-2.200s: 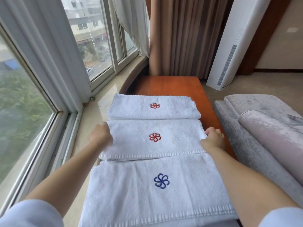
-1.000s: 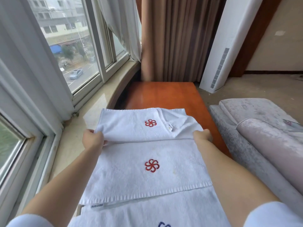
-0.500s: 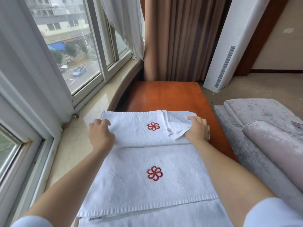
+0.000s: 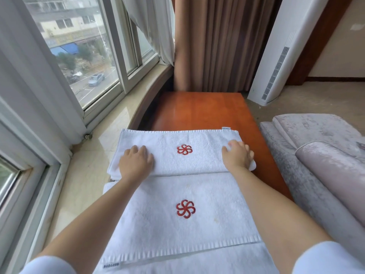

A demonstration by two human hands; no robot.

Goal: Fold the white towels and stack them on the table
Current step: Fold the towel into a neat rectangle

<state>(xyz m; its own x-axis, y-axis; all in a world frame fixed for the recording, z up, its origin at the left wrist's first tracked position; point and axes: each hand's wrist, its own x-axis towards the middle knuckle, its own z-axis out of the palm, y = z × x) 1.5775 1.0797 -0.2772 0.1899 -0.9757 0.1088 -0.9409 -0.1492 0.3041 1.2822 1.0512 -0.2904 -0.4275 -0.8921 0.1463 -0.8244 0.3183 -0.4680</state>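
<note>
Pressing flat, both hands, left hand (image 4: 135,162) and right hand (image 4: 237,156), rest spread-fingered on the far folded towel (image 4: 177,153).

Far towel (image 4: 207,155): white, red pinwheel-flower emblem at centre, ribbed band along far edge. Near towel (image 4: 158,224): white, same red emblem, ribbed band along near edge, faint yellowish specks right of emblem. Table (image 4: 201,111): glossy orange-red wood. Curtain (image 4: 217,42): brown. Sheer curtain (image 4: 154,26): white. Sofa (image 4: 320,147): mottled grey-mauve. Sleeves (image 4: 327,258): pale blue. Sill (image 4: 110,127): cream, marbled.
</note>
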